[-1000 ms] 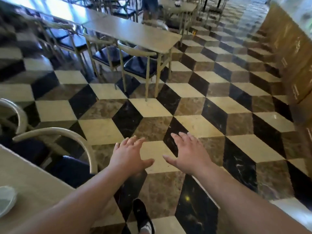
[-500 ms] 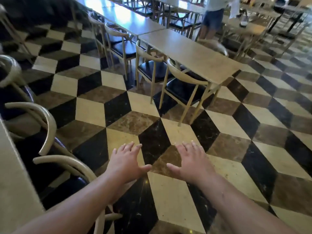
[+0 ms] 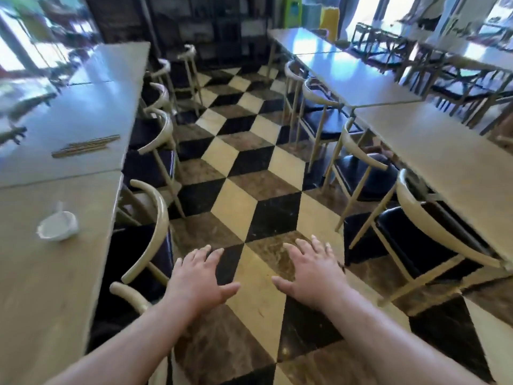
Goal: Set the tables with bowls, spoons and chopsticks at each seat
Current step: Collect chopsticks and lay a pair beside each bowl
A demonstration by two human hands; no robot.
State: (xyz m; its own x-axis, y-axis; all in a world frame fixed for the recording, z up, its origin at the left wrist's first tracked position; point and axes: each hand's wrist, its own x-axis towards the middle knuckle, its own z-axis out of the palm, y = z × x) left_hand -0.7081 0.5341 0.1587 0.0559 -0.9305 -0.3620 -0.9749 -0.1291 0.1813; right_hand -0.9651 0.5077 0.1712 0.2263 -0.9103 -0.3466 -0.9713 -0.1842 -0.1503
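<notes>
The left hand (image 3: 198,279) and right hand (image 3: 312,273) hover palm-down, fingers spread wide, holding nothing. At nine o'clock a small white bowl (image 3: 58,225) sits on the long beige wooden table (image 3: 41,287); brown wooden chopsticks (image 3: 86,145) lie at ten o'clock.

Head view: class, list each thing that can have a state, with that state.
Left hand, open, holding nothing.
Right hand, open, holding nothing.
Bowl, upright on the near left table.
Chopsticks, lying together on the farther left table.
Chairs, upright, pushed in.
</notes>
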